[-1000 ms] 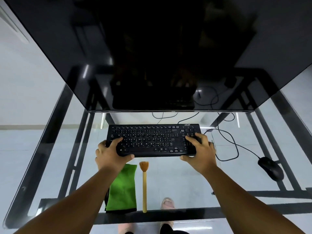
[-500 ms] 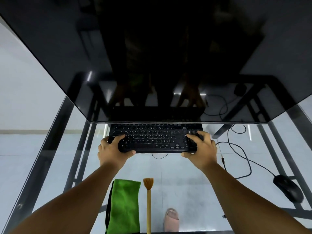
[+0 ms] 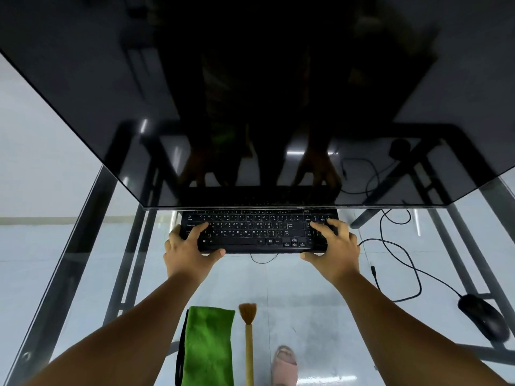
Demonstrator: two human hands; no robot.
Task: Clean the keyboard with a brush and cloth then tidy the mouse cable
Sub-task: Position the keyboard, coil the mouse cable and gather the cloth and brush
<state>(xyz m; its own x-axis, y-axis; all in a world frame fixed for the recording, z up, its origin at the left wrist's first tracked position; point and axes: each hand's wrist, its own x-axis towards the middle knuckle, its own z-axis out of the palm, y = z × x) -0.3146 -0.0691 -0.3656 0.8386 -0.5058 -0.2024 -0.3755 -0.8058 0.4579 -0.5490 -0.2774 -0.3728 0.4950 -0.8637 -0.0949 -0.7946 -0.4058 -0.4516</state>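
My left hand (image 3: 186,252) grips the left end of the black keyboard (image 3: 256,231), fingers curled over the keys and thumb hooked along the front edge, and my right hand (image 3: 333,250) grips the right end the same way. The keyboard sits at 12 o'clock from me on the glass desk (image 3: 83,274), its far rows tucked under the dark monitor (image 3: 250,93). The green cloth (image 3: 207,346) and wooden brush (image 3: 249,338) lie side by side at 6 o'clock; the black mouse (image 3: 483,316) rests at 4 o'clock, its cable (image 3: 404,260) looping loosely.
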